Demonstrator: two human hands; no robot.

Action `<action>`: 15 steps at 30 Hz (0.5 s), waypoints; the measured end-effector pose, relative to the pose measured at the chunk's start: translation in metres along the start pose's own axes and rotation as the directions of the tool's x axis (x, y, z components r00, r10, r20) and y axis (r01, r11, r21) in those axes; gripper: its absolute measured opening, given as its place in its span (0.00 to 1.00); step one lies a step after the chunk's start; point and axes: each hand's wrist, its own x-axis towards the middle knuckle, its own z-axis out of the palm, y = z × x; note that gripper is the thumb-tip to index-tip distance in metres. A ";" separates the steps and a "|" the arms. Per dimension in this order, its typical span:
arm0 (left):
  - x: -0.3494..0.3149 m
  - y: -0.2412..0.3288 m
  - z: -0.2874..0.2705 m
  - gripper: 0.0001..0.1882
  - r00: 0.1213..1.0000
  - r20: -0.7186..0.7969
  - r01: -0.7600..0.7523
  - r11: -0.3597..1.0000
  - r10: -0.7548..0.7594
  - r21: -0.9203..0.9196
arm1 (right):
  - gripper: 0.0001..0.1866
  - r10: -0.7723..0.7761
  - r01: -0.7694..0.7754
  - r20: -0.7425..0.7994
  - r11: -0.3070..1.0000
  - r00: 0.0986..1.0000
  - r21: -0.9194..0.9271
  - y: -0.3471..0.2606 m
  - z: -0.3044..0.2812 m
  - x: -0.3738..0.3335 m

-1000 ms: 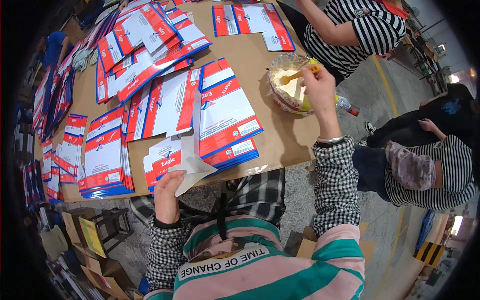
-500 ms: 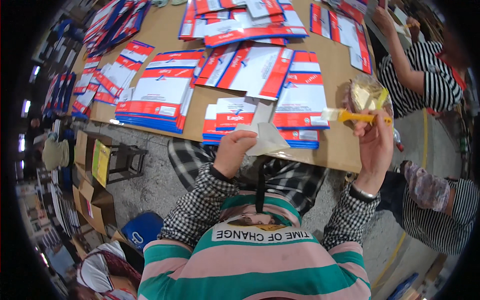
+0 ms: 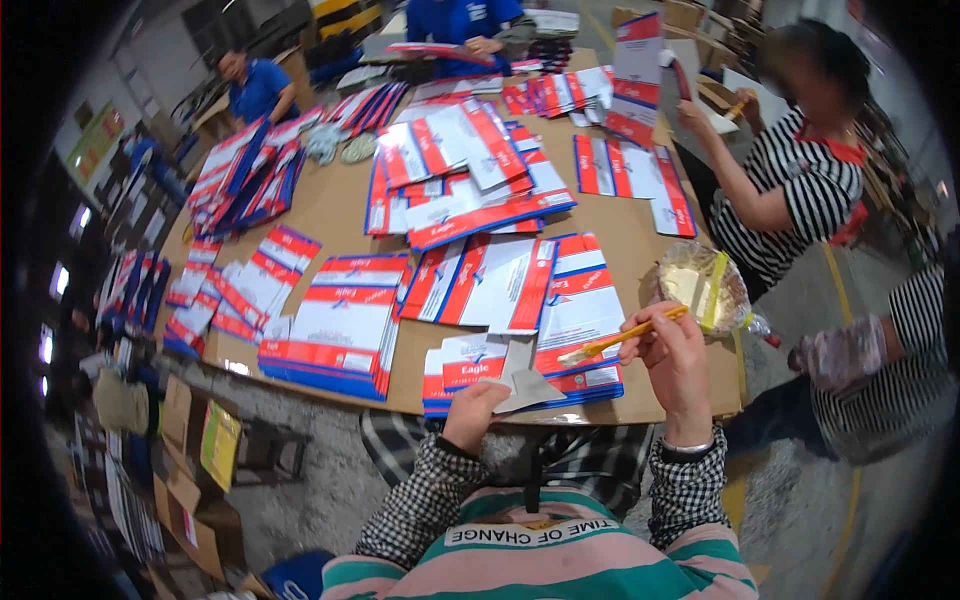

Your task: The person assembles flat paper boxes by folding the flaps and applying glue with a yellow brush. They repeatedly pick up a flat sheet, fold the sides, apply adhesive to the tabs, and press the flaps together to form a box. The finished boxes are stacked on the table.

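My left hand (image 3: 472,416) is closed in a pinch on the left edge of a pale flap (image 3: 530,390) at the near edge of the tabletop (image 3: 640,405), so it is the nearer hand, already touching it. My right hand (image 3: 680,365) is to the right of the flap and apart from it, fingers closed round the orange handle of a brush (image 3: 625,335). The brush's long axis slants from far right to near left, its pale, loaded bristles (image 3: 578,356) leading toward my left hand. They sit just beyond the flap and slightly to its right, over a flat carton stack (image 3: 580,305); I cannot tell whether they touch it. From the flap a narrow pale strip (image 3: 518,355) runs away from me, crossing the brush's line, and its far end meets a flat carton (image 3: 495,280). The bowl (image 3: 690,285) of cream-coloured paste is just beyond my right hand, on the side away from the flap, so the brush head points away from it.
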 end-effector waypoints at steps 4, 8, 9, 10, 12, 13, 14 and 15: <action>-0.004 0.009 0.004 0.13 0.999 -0.025 0.041 0.999 -0.041 -0.014 | 0.10 0.005 -0.005 -0.016 1.000 1.000 -0.010 -0.003 -0.003 -0.003; -0.006 0.025 0.008 0.21 0.992 -0.009 0.122 0.992 -0.123 -0.021 | 0.10 -0.001 0.001 -0.033 1.000 0.999 -0.004 -0.011 0.000 -0.007; -0.009 0.028 0.011 0.20 0.991 -0.016 0.132 0.991 -0.132 -0.012 | 0.10 -0.004 0.004 -0.036 1.000 0.999 -0.001 -0.012 0.000 -0.007; -0.009 0.031 0.011 0.19 0.990 -0.024 0.139 0.990 -0.139 -0.004 | 0.10 -0.006 0.006 -0.037 1.000 0.999 0.003 -0.012 0.000 -0.008; 0.000 0.025 0.003 0.15 0.988 0.038 0.153 0.988 -0.152 -0.020 | 0.10 -0.019 0.018 -0.040 1.000 0.999 -0.021 -0.014 0.000 -0.010; 0.001 0.022 0.005 0.14 0.990 0.029 0.142 0.989 -0.141 -0.031 | 0.10 -0.027 0.026 -0.039 0.999 0.999 -0.024 -0.015 0.000 -0.011; 0.002 0.021 0.006 0.12 0.991 0.021 0.130 0.991 -0.129 -0.042 | 0.10 -0.035 0.034 -0.036 0.999 0.999 -0.026 -0.015 0.000 -0.012; 0.002 0.018 0.005 0.12 0.995 0.003 0.100 0.994 -0.100 -0.039 | 0.10 -0.039 0.038 -0.032 0.999 0.999 -0.016 -0.016 0.001 -0.012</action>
